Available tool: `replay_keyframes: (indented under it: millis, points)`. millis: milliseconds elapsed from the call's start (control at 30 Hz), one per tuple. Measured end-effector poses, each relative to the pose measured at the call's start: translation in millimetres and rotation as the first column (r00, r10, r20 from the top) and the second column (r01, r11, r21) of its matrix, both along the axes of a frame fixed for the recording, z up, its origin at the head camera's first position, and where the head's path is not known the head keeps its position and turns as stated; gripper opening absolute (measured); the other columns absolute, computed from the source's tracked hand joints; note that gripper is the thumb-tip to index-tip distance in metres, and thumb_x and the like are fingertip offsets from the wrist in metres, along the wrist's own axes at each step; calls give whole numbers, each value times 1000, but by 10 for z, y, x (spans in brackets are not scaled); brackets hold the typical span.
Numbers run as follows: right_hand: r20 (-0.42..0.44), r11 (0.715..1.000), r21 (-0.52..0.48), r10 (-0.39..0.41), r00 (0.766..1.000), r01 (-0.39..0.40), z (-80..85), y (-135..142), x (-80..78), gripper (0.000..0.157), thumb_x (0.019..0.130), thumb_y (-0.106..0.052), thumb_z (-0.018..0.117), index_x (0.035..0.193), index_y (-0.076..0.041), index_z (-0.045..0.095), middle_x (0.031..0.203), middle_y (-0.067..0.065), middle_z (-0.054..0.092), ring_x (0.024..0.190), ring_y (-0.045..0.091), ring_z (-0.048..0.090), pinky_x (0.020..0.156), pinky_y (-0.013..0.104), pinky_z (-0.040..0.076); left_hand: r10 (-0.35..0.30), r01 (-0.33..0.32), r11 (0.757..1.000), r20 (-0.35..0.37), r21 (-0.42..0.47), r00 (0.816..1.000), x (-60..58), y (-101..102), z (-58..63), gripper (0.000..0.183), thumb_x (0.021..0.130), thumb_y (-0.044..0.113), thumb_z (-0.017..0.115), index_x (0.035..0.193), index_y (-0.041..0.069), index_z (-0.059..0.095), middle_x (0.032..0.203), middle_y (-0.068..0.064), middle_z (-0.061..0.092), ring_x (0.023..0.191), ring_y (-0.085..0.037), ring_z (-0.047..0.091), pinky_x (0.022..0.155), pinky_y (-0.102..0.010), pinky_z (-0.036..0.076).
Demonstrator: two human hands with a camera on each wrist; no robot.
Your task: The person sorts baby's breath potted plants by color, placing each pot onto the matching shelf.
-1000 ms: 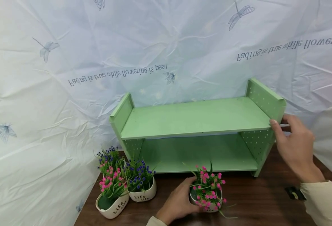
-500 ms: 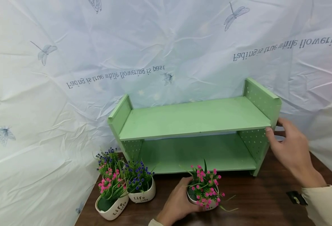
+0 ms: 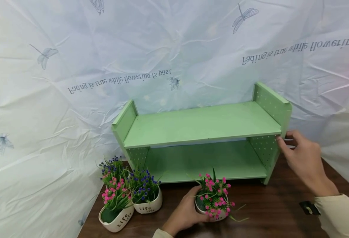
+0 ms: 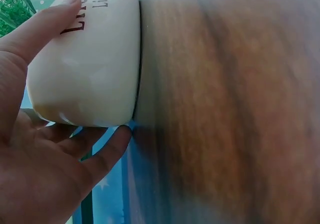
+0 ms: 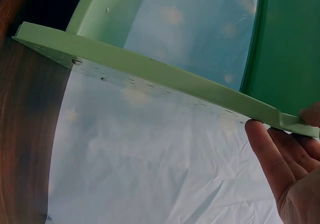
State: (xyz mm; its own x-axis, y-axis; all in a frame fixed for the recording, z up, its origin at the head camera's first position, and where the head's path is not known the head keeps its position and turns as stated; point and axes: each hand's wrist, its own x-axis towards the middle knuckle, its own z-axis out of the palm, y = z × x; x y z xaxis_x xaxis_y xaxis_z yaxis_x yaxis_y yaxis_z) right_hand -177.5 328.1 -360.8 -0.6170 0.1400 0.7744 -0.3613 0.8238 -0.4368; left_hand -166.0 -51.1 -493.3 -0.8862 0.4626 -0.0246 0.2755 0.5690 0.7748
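Observation:
My left hand (image 3: 187, 209) grips a white flowerpot (image 3: 198, 208) of pink artificial flowers (image 3: 219, 201) near the table's front. In the left wrist view, the thumb lies across the lettered side of the pot (image 4: 95, 69), and the other fingers reach round its opposite side. The pot's base is against or very close to the tabletop. At the right, my right hand (image 3: 305, 158) pinches the front edge of a green two-tier shelf's side panel. The right wrist view has the thumb on the panel's inner side (image 5: 175, 82) and the fingers outside. The green shelf (image 3: 204, 125) stands upright.
Several more flowerpots crowd the shelf's left end, including a pink-flowered pot (image 3: 116, 219) and a blue-flowered pot (image 3: 148, 205). A small dark object (image 3: 309, 208) is by the right sleeve on the brown table (image 3: 260, 215). Printed cloth (image 3: 168, 43) hangs behind.
My right hand has slid slightly down the shelf's side edge. The left hand keeps its grip on the flowerpot. The whole head view has shifted a little.

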Motion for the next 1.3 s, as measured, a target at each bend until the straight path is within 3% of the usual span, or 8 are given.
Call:
replay_keyframes:
  millis: [400,600,733,967,1167,1300]
  points:
    - [12,1000,-22,-15,1000,15,-31,-18,-3,14,93,1,73,102,10,66,91,38,71,90,-40,35,59,-2,36,-26,24,995,27,101,999,-47,33,-93,108,63,30,104,155,24,45,141,3,59,125,-14,60,99,-32,52]
    - [11,999,-24,-27,1000,28,-63,-20,20,14,92,2,73,101,10,66,89,38,71,88,-41,34,58,0,36,25,-33,993,71,110,997,10,88,-128,116,60,32,106,156,30,41,139,3,60,127,-21,60,102,-37,51]
    - [14,999,-32,-34,999,35,-74,-18,20,15,92,1,74,102,10,66,89,38,71,88,-40,34,60,-1,35,29,-38,989,64,144,998,26,107,-126,108,60,31,105,150,33,47,130,12,64,121,-14,62,99,-35,52]
    - [3,999,-41,-28,1000,28,-59,-33,8,13,93,0,72,101,9,66,89,38,71,87,-40,35,52,4,37,77,-79,994,35,74,996,45,100,-79,100,58,39,104,144,41,53,122,15,64,118,-22,60,90,-45,53]
    - [-1,999,-37,-31,1000,31,-49,-34,-2,13,93,0,72,101,9,66,89,38,71,86,-40,35,52,5,37,119,-121,992,43,44,992,59,89,-31,101,57,44,103,145,36,55,124,9,66,120,-32,61,89,-53,54]
    - [-10,999,-24,-33,999,33,-36,-29,-10,13,93,0,72,101,9,66,89,38,71,87,-40,34,51,5,36,124,-126,991,41,51,991,76,64,38,101,58,48,102,146,37,54,123,11,66,119,-31,60,88,-53,54]
